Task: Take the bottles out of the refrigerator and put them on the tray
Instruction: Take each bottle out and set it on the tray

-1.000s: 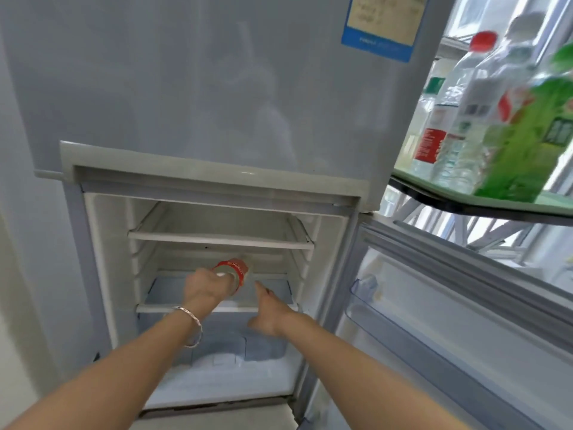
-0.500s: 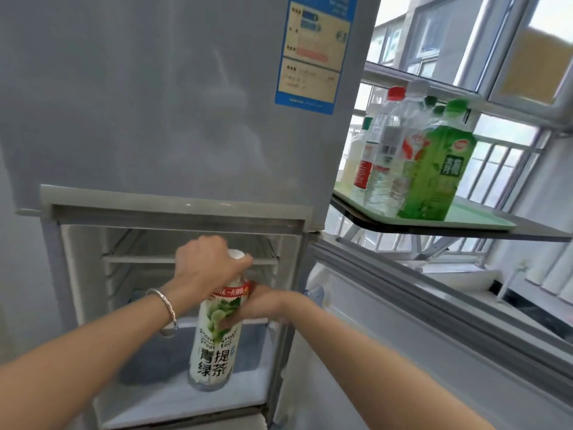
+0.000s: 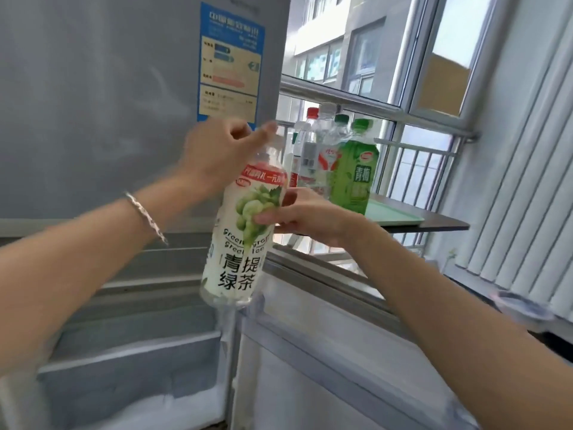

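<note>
Green-tea bottle (image 3: pixel 245 234) — clear plastic, glossy, wrapped in a smooth printed film label, white with green grapes. Bottles on the tray (image 3: pixel 400 217): same clear, shiny plastic, one with a green film sleeve (image 3: pixel 356 178), caps of matt-looking plastic. Tray itself pale green, smooth, looks plastic, low sheen. Refrigerator (image 3: pixel 102 103) front — grey, satin-finished, faint soft reflections; paper-like sticker (image 3: pixel 231 66) on it, slightly glossy. Open compartment walls white plastic, smooth. Bracelet (image 3: pixel 145 217) on left wrist: bright polished metal. Window frames (image 3: pixel 415 54) smooth painted metal. Blinds (image 3: pixel 524 193) matt white.
</note>
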A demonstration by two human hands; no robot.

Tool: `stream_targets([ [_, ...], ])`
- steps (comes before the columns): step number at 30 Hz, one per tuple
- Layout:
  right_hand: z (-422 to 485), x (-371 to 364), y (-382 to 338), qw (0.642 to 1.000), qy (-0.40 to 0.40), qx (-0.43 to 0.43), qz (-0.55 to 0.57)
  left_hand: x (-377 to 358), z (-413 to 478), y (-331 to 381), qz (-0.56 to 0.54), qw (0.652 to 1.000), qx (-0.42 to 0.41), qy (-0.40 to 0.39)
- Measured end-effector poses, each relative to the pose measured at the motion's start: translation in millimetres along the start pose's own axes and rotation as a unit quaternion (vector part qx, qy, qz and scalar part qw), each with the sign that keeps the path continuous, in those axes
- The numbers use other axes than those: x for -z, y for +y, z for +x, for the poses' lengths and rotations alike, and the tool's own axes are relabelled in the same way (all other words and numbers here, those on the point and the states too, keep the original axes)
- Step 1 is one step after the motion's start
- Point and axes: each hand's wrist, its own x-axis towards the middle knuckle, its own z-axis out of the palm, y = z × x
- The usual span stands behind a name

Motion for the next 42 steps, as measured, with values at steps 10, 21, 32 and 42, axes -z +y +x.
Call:
stream_targets([
  [10, -83.9, 128.7, -11.4, 0.973, 0.209, 0.087, -0.041, -70.6, 24.5, 97.6, -0.109, 0.993, -0.051, 0.000],
  [21, -68.2, 214.3, 41.9, 0.886, 0.443, 0.100, -0.097, -172.5, 57.7, 147.8, -0.208, 0.948, -0.028, -0.239],
  [32, -3.1, 232.0, 84.4, 0.845, 0.506, 0.110, -0.133, -213.0, 71.4, 133.1, -0.214, 0.939, 0.035, -0.268],
  [42, 12.4, 245.9, 99.2, 0.892, 0.433, -0.001, -0.130, -223.4, 65.7, 123.1, -0.251, 0.912, 0.052, -0.320],
])
